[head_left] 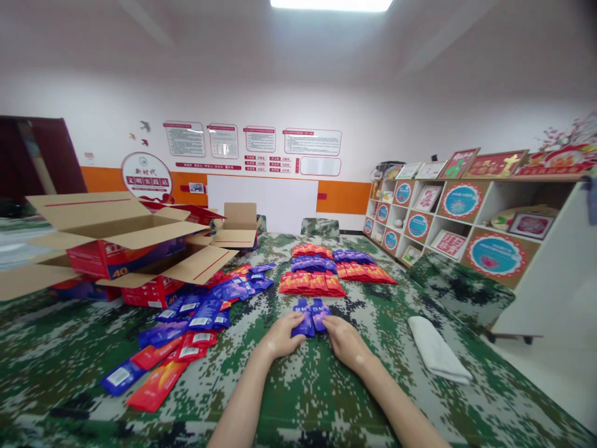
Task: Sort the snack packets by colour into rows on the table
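Two blue-purple sachets (305, 323) lie side by side on the camouflage tablecloth (289, 398) in front of me. My left hand (283, 336) grips the left sachet by its outer edge, between thumb and fingers. The right sachet (319, 315) has my right hand (344, 343) closed on its outer edge; part of that grip is hidden. Just beyond them lies a row of overlapping red sachets (311, 284), with a blue row (313, 264) and another red row behind. Right of these lie more blue sachets (353, 256) and red sachets (366, 272).
Loose blue and red sachets (200, 313) are heaped to my left. Behind the heap stand several open cartons (125, 255). A folded white cloth (437, 350) lies at the right. Beyond the table's right side are a camouflage-covered chair (461, 292) and a cubby shelf (476, 218).
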`<state>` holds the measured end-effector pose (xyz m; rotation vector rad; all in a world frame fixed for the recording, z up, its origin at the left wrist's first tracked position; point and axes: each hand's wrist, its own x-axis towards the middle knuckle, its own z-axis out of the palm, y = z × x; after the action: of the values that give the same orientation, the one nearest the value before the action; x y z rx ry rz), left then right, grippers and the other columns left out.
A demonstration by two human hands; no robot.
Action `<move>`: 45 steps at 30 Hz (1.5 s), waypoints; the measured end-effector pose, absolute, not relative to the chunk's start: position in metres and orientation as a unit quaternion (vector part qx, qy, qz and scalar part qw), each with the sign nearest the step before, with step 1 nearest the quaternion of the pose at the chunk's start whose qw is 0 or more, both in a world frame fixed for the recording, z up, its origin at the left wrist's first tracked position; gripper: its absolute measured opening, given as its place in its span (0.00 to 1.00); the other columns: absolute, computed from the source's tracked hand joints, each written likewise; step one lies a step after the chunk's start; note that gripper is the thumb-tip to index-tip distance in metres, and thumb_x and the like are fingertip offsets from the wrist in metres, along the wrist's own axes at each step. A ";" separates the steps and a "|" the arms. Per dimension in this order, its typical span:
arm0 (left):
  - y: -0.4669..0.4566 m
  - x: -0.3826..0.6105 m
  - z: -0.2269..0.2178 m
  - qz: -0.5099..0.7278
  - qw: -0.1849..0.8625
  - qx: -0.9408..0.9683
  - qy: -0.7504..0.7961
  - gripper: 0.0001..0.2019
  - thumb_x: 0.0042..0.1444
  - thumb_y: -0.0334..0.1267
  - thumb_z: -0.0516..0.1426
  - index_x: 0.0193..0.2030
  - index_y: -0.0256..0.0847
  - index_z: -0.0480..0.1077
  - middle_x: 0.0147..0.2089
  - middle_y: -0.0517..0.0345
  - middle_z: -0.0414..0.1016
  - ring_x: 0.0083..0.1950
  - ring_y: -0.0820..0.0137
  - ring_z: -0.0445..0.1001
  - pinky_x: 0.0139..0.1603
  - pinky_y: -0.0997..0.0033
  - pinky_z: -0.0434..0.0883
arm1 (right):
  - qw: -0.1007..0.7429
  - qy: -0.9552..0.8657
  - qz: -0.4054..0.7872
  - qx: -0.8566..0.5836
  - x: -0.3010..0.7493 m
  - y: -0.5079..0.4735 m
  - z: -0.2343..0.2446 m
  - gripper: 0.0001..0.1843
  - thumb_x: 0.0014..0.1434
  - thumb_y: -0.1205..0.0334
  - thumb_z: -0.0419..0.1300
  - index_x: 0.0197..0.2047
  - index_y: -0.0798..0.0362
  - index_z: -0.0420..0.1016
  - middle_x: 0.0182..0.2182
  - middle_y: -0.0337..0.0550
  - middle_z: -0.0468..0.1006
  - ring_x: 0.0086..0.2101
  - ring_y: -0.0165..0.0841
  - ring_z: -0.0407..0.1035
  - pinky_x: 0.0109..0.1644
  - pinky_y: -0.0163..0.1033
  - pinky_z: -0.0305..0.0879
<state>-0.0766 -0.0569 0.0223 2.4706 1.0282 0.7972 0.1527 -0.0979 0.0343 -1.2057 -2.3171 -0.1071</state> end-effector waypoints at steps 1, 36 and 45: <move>-0.057 -0.077 0.022 0.281 0.172 0.870 0.366 0.28 0.50 0.41 0.56 0.60 0.45 0.58 0.60 0.55 0.61 0.59 0.64 0.60 0.62 0.63 0.56 | 0.260 -0.855 -0.035 -0.448 0.152 -0.100 0.035 0.20 0.57 0.69 0.45 0.50 0.56 0.70 0.47 0.50 0.72 0.49 0.36 0.64 0.55 0.43 0.60; -0.063 -0.075 0.024 0.255 0.131 0.878 0.383 0.29 0.55 0.44 0.53 0.63 0.51 0.50 0.65 0.58 0.52 0.66 0.62 0.47 0.64 0.55 0.49 | 0.174 -0.823 0.090 -0.534 0.136 -0.081 0.021 0.32 0.62 0.49 0.37 0.66 0.51 0.34 0.65 0.42 0.31 0.63 0.34 0.28 0.62 0.47 0.45; -0.062 -0.073 0.027 0.227 0.146 0.888 0.371 0.22 0.60 0.42 0.46 0.61 0.52 0.53 0.64 0.61 0.54 0.63 0.66 0.54 0.63 0.62 0.54 | 0.144 -0.832 0.097 -0.527 0.128 -0.081 0.023 0.30 0.62 0.49 0.38 0.65 0.47 0.42 0.65 0.44 0.36 0.63 0.38 0.30 0.57 0.48 0.53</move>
<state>-0.0726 -0.0622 0.0273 2.5576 1.0675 0.6547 0.1285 -0.0806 0.0231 -1.5203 -2.3974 0.2796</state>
